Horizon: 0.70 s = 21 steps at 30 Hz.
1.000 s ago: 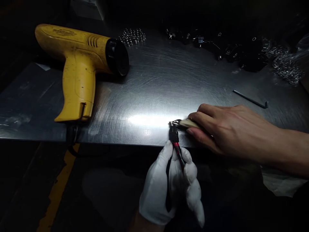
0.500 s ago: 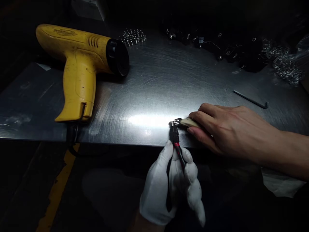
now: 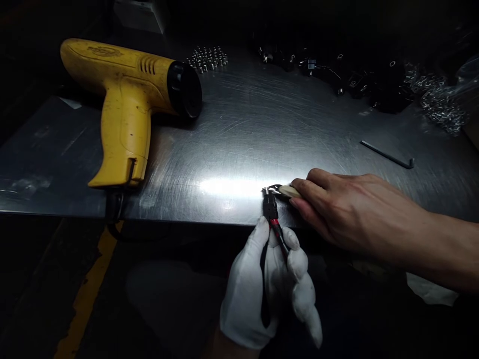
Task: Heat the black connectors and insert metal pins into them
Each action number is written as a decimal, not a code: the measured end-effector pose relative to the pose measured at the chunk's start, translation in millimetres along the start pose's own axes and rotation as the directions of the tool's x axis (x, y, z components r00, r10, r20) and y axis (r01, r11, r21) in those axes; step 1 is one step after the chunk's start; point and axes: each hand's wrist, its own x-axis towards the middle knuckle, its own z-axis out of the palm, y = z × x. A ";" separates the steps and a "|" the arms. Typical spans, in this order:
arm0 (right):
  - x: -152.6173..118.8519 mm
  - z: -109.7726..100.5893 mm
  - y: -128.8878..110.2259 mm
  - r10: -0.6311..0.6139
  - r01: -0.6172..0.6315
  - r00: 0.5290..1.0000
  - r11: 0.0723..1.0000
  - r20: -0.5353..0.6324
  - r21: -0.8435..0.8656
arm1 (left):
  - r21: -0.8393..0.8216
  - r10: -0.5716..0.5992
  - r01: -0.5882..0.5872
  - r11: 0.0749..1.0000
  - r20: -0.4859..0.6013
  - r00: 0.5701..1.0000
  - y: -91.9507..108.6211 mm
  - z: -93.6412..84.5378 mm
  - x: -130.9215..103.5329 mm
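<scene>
At the surface [image 3: 224, 134], left hand [image 3: 247, 289] pinches red-and-black piece [image 3: 270, 207], right hand [image 3: 348, 204] grips pale-handled tool [image 3: 289, 192]; both best held steady

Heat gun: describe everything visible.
The heat gun looks plastic: scuffed yellow, with vent slots, a dark logo and a round black nozzle. It lies on its side on the metal bench, nozzle pointing right, handle toward the near edge, black cord dropping over it. Nothing grips it; on or off can't be told.
</scene>
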 end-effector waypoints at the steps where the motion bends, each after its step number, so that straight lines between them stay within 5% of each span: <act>1: -0.7 0.2 -0.5 0.002 -0.002 1.000 1.000 0.002 0.001 | -0.012 -0.012 0.012 1.000 0.014 1.000 -0.2 -0.4 0.5; 8: 0.0 1.6 -1.6 0.029 -0.030 0.999 0.999 0.016 0.034 | 0.087 0.138 -0.132 0.988 -0.076 0.988 -3.5 0.8 -3.6; 15: 5.1 5.1 -0.3 0.041 -0.043 0.999 0.998 0.034 0.045 | 0.170 0.063 -0.055 0.984 -0.039 0.997 5.9 -7.4 -8.4; 21: 4.2 7.1 2.8 0.040 -0.043 0.999 0.995 0.033 0.092 | 0.376 0.029 0.042 0.926 -0.179 0.983 20.3 -1.0 -12.5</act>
